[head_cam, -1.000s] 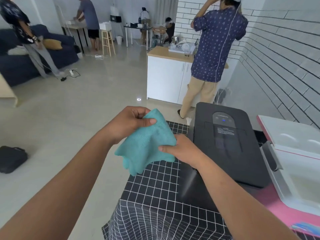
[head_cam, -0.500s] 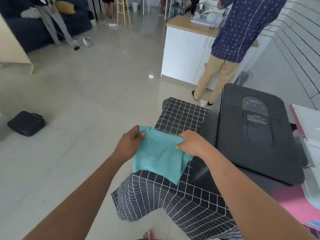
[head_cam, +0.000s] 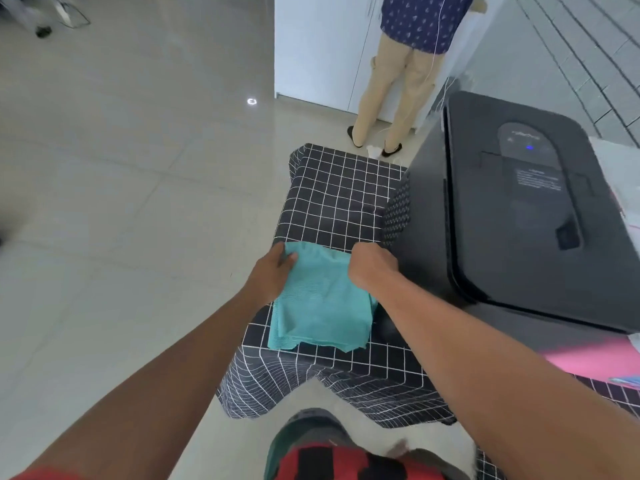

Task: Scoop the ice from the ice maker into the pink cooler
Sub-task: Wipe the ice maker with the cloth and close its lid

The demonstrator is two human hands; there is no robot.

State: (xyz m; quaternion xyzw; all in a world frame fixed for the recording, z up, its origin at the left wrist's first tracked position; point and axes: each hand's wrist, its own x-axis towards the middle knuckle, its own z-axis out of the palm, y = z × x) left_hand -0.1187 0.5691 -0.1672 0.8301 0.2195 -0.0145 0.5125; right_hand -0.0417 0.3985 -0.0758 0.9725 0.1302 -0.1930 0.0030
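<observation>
A folded teal cloth (head_cam: 320,303) lies on the black grid-patterned tablecloth (head_cam: 339,195), left of the black ice maker (head_cam: 526,216), whose lid is closed. My left hand (head_cam: 273,271) grips the cloth's far left corner. My right hand (head_cam: 372,268) grips its far right corner, close to the ice maker's side. A strip of the pink cooler (head_cam: 595,360) shows at the right edge behind my right forearm; the rest of it is out of frame.
A person in a blue patterned shirt and beige trousers (head_cam: 398,84) stands at a white cabinet (head_cam: 318,46) beyond the table. Tiled floor lies to the left. A white brick wall runs along the right.
Both hands have brought the teal cloth down from mid-air, folded, onto the tablecloth beside the ice maker. The view has tilted downward.
</observation>
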